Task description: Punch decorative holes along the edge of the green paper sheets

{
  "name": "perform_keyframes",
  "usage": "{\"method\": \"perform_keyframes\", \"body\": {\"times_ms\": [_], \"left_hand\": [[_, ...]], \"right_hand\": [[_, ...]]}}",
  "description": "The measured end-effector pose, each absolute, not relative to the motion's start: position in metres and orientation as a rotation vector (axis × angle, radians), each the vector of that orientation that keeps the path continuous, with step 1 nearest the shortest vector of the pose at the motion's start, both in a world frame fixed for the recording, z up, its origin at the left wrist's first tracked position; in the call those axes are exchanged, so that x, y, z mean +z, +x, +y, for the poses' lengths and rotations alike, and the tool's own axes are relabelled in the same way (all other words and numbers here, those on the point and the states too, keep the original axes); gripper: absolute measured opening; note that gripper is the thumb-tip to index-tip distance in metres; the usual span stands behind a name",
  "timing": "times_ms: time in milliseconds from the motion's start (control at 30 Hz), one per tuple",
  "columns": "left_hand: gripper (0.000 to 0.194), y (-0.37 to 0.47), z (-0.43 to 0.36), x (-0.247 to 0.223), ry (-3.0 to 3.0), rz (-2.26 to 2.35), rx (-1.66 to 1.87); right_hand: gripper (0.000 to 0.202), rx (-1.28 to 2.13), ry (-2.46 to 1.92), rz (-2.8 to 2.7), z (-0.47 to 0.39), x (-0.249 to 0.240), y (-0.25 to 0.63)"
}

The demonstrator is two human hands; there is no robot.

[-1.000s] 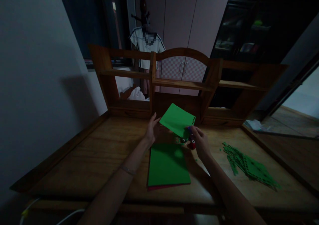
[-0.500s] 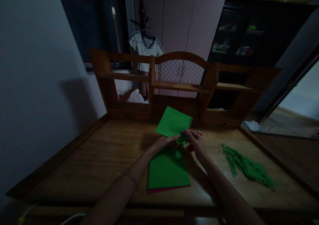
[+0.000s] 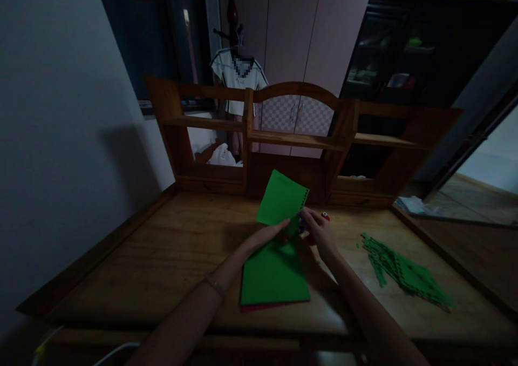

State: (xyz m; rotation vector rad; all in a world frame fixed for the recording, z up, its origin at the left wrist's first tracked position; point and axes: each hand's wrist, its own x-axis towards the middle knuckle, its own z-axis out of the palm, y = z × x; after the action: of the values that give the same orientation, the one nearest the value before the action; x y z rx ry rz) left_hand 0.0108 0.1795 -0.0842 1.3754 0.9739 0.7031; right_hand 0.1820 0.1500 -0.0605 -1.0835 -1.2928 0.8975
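Note:
My left hand [image 3: 275, 230] is closed on the lower edge of a green sheet of paper [image 3: 281, 196], thumb on top. The sheet is raised and tilted, with a row of small holes along its right edge. My right hand [image 3: 318, 228] grips a small purple tool [image 3: 301, 223] at the sheet's lower right corner; its exact kind is too dark to tell. A red object [image 3: 325, 216] with a white, eye-like spot is partly hidden behind my right hand. Below my hands lies a stack of green paper [image 3: 275, 279] with a red layer underneath.
On the right of the wooden desk [image 3: 162, 258] lie green cut strips and perforated green pieces [image 3: 413, 274]. A wooden shelf unit [image 3: 293, 136] runs along the back edge. A wall [image 3: 60, 139] stands at the left, and a white cable [image 3: 117, 350] hangs at the front.
The green sheet has turned slightly and its right edge has shifted a little left. Both hands stay at nearly the same spot, and the view has shifted slightly.

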Motion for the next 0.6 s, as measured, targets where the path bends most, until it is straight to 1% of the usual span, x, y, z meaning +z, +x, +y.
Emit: {"method": "perform_keyframes", "body": {"times_ms": [167, 267, 367, 600], "left_hand": [[0.062, 0.0065, 0.183, -0.0801, 1.354, 1.106, 0.703], [0.064, 0.0053, 0.1829, -0.0778, 1.378, 1.152, 0.708], [0.063, 0.0049, 0.1815, -0.0762, 1.404, 1.2, 0.685], [0.063, 0.0033, 0.1818, -0.0779, 1.486, 1.194, 0.657]], "right_hand": [[0.046, 0.984, -1.064, -1.021, 0.154, -0.0608, 0.1876], [0.049, 1.049, -1.073, -0.948, 0.155, -0.0596, 0.1914], [0.05, 1.086, -1.078, -0.937, 0.1558, -0.06, 0.1918], [0.049, 1.024, -1.084, -1.115, 0.1547, -0.0642, 0.1868]]}}
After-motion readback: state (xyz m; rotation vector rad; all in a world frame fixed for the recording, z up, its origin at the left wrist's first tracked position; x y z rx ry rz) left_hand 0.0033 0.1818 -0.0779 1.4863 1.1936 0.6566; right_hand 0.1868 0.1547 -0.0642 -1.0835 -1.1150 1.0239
